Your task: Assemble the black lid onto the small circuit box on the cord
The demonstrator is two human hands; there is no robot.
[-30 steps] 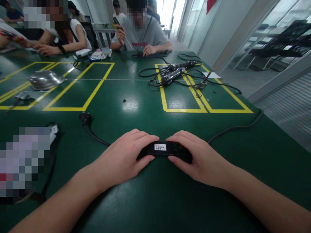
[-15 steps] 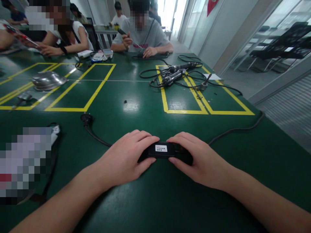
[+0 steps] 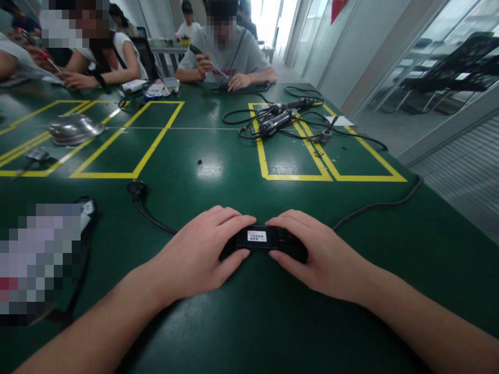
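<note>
Between my hands a small black box with a white printed label, like a power adapter [image 3: 257, 238], lies at the table's near middle. My left hand [image 3: 210, 244] grips its left end, thumb on the near edge and fingers on the far edge. At the other end, my right hand [image 3: 312, 249] holds it the same way. A black cord runs out past my left hand to a plug [image 3: 137, 190]. Beyond my right hand another cable [image 3: 374, 205] trails to the table's right edge. Both palms hide the ends of the box.
Two electric screwdrivers [image 3: 277, 122] with tangled cables lie across yellow tape outlines at the far right. A metal bowl-like part [image 3: 75, 130] sits at the left. A blurred-out object [image 3: 39, 254] is at the near left. Across the green table [image 3: 218, 311], a co-worker [image 3: 226, 52] handles a screwdriver.
The whole view has shifted very slightly. Both my hands keep the same grip on the adapter, which stays in place.
</note>
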